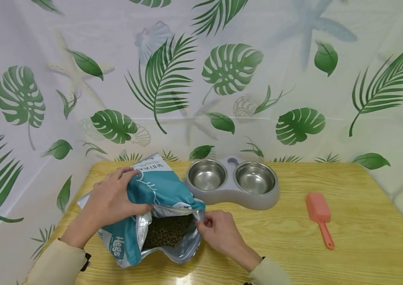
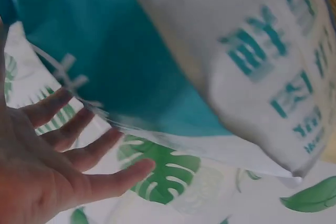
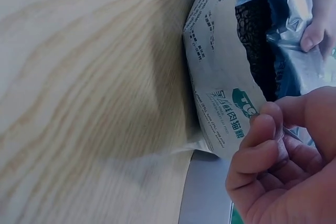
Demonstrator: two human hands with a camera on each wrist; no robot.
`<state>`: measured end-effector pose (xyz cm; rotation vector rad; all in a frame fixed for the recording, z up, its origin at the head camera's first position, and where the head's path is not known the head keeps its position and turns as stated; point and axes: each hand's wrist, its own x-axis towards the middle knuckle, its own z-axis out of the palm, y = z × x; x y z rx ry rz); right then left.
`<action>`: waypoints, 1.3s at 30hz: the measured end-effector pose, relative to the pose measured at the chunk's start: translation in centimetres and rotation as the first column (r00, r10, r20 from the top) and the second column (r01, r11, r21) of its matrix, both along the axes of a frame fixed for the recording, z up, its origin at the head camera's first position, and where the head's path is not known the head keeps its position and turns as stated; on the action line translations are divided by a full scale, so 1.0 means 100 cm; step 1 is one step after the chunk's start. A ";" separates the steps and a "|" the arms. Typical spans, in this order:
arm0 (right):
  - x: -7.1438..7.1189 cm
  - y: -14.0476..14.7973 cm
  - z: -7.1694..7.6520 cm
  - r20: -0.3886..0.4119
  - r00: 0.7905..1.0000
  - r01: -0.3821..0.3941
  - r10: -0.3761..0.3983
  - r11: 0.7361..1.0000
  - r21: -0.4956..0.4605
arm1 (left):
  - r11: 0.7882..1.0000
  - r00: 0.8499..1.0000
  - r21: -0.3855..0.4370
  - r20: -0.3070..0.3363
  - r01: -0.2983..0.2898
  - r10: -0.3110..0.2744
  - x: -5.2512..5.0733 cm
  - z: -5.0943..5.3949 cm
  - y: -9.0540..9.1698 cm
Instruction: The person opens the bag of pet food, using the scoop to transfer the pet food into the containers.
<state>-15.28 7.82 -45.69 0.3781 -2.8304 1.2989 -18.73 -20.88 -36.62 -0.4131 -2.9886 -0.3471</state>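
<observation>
A teal and white cat food bag (image 1: 165, 186) lies tilted on the table, its silver-lined mouth spread toward me. Brown kibble (image 1: 167, 233) shows inside. My left hand (image 1: 110, 198) rests on the bag's upper left side, thumb at the edge of the mouth. In the left wrist view its fingers (image 2: 100, 148) are spread and fairly straight against the bag. With thumb and fingertips, my right hand (image 1: 222, 233) pinches the right corner of the mouth. That pinch also shows in the right wrist view, where the right hand (image 3: 294, 161) grips the rim beside the printed panel.
Behind the bag stands a grey double feeder (image 1: 227, 194) with two steel bowls, its left end close to the bag. A pink scoop (image 1: 318, 208) lies to the right on the wooden table (image 1: 365, 221). A leaf-patterned cloth (image 1: 222, 130) hangs behind.
</observation>
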 end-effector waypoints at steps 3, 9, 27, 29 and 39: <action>-0.001 -0.001 0.002 0.012 1.000 -0.005 0.005 1.000 0.000 | 0.999 0.994 -0.030 0.100 -0.045 0.048 -0.010 -0.004 -0.008; 0.000 0.001 0.003 0.012 1.000 -0.025 0.025 1.000 0.012 | 0.997 0.964 -0.016 0.255 -0.075 0.076 -0.023 -0.013 -0.016; 0.006 0.068 0.013 -0.106 0.993 -0.023 0.044 0.981 0.191 | 0.998 0.930 0.001 0.361 -0.069 0.064 -0.030 -0.018 -0.017; 0.005 0.086 0.014 -0.155 0.988 0.035 0.005 0.968 0.250 | 0.997 0.928 0.000 0.367 -0.072 0.067 -0.030 -0.018 -0.018; 0.009 0.190 0.015 -0.201 0.956 0.288 -0.214 0.821 0.493 | 0.999 0.927 -0.011 0.371 -0.044 0.045 -0.035 -0.018 -0.021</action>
